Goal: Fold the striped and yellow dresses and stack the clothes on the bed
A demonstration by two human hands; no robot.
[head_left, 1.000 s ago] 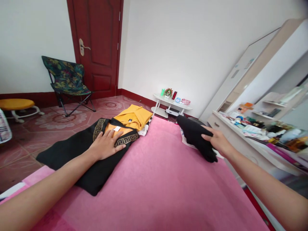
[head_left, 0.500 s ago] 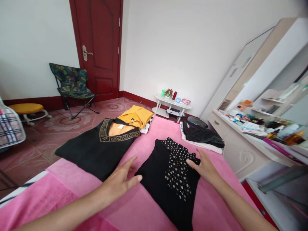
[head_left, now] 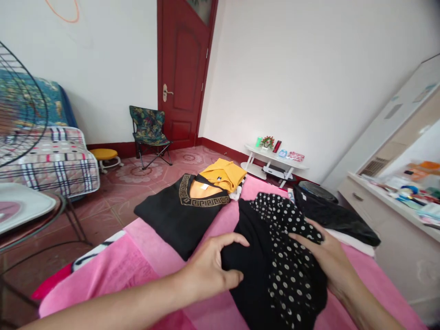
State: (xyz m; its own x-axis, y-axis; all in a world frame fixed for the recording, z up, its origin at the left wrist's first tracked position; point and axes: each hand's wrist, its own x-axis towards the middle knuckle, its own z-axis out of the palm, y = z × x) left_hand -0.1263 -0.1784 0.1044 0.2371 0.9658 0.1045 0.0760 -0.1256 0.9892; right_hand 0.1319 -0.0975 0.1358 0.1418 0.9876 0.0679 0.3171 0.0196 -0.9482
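Two bare hands work on a black cloth garment with a white polka-dot panel (head_left: 275, 270), which lies on the pink bed cover (head_left: 144, 270) near the camera, right of centre. The left hand (head_left: 209, 270) pinches the garment's left edge between thumb and curled fingers. The right hand (head_left: 330, 256) lies with fingers spread on the dotted panel, pressing it down without closing on it.

Just to the left and farther off lies a folded black top with a gold patterned neckline (head_left: 182, 213), and touching its far edge is a folded mustard-yellow garment (head_left: 225, 174). To the right, just beyond the right hand, a shiny black folded cloth (head_left: 333, 217) rests on a white one. Far off stand a low white side table (head_left: 275, 160), a dark red door (head_left: 182, 73) and a floral folding chair (head_left: 149, 130).
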